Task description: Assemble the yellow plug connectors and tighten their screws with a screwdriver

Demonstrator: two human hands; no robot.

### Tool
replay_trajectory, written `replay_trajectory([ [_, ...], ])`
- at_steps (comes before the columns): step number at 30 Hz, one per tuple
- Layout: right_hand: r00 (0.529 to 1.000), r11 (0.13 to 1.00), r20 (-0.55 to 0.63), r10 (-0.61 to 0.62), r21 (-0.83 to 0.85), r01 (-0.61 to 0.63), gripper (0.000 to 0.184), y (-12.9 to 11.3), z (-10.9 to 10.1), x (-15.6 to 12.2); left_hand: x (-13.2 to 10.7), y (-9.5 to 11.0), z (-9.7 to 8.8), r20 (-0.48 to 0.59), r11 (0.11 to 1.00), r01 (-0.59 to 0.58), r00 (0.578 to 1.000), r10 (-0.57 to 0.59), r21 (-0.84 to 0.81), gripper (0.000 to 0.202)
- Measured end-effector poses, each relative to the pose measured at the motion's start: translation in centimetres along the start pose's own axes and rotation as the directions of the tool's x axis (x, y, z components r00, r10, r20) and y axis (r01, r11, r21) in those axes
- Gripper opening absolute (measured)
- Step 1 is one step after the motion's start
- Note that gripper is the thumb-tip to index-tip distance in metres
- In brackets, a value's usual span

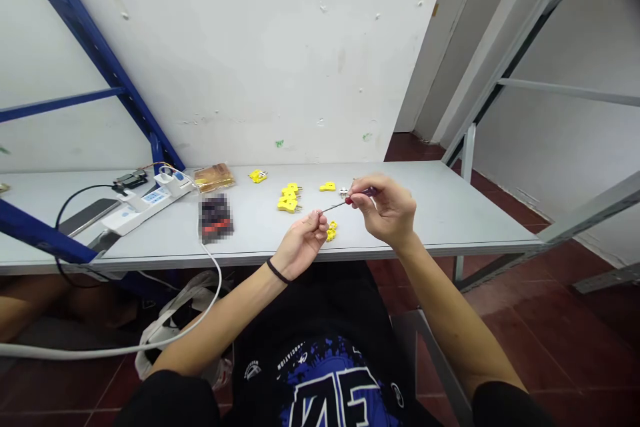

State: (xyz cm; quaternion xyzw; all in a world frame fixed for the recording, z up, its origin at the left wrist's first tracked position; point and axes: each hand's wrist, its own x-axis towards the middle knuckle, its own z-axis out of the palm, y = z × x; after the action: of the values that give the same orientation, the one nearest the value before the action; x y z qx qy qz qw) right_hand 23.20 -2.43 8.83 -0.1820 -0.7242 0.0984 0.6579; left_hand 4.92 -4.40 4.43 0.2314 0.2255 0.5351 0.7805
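A screwdriver [334, 206] with a thin metal shaft and a dark, red-collared handle is held over the table's front part. My right hand [393, 208] is closed round its handle. The fingertips of my left hand [306, 235] pinch the end of the shaft; whether a small part sits there too is hidden. Below and between the hands lie yellow plug pieces [331, 231]. A white plug insert with metal pins [343, 192] is just beyond my right fingers, beside a yellow plug cover [327, 186]. Several yellow plugs [289, 200] are grouped further left.
Another yellow plug [258, 176] lies near the wall, by a clear bag of brownish contents [215, 177]. A blurred dark and red item [216, 218] lies left of centre. A white power strip [147, 205] with cables stands at left. Blue posts [107, 60] frame the table [450, 213].
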Motion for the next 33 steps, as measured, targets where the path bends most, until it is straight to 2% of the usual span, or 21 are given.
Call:
replay_trajectory([
  [3, 0.999, 0.999, 0.004, -0.034, -0.025, 0.034, 0.005, 0.1, 0.0, -0.1, -0.1, 0.0, 0.2, -0.015, 1.000, -0.001, 1.000, 0.001, -0.002, 0.010],
  [7, 0.998, 0.998, -0.054, -0.033, -0.053, 0.030, 0.009, 0.0, 0.2, -0.1, -0.2, -0.1, 0.2, -0.009, 0.999, -0.038, 0.999, 0.039, 0.030, 0.011],
  [12, 0.995, 0.992, -0.092, -0.048, -0.125, 0.036, 0.012, -0.3, 0.5, -0.1, 0.1, -0.3, -0.2, 0.001, 0.971, -0.173, 0.984, 0.175, 0.164, 0.027],
  [18, 0.998, 0.988, -0.050, -0.030, -0.154, 0.022, 0.007, -0.5, 0.5, -0.1, 0.8, -0.4, -1.0, 0.024, 0.814, -0.344, 0.926, 0.377, 0.468, 0.036],
  [22, 0.999, 0.992, -0.012, -0.030, -0.125, 0.028, 0.021, -0.3, 0.4, 0.0, 1.0, -0.3, -1.5, 0.098, 0.699, -0.388, 0.903, 0.418, 0.601, 0.036],
  [25, 0.999, 0.994, 0.015, -0.037, -0.107, 0.039, 0.028, -0.2, 0.3, 0.0, 0.9, -0.2, -1.6, 0.151, 0.644, -0.408, 0.897, 0.416, 0.647, 0.033],
  [28, 0.997, 0.992, 0.046, -0.070, -0.100, 0.074, 0.032, -0.1, 0.2, 0.0, 0.7, -0.2, -1.4, 0.149, 0.658, -0.392, 0.907, 0.395, 0.643, 0.031],
  [33, 0.995, 0.989, 0.038, -0.091, -0.116, 0.095, 0.027, 0.0, 0.4, -0.2, 0.6, -0.4, -1.0, 0.079, 0.783, -0.302, 0.947, 0.311, 0.543, 0.035],
])
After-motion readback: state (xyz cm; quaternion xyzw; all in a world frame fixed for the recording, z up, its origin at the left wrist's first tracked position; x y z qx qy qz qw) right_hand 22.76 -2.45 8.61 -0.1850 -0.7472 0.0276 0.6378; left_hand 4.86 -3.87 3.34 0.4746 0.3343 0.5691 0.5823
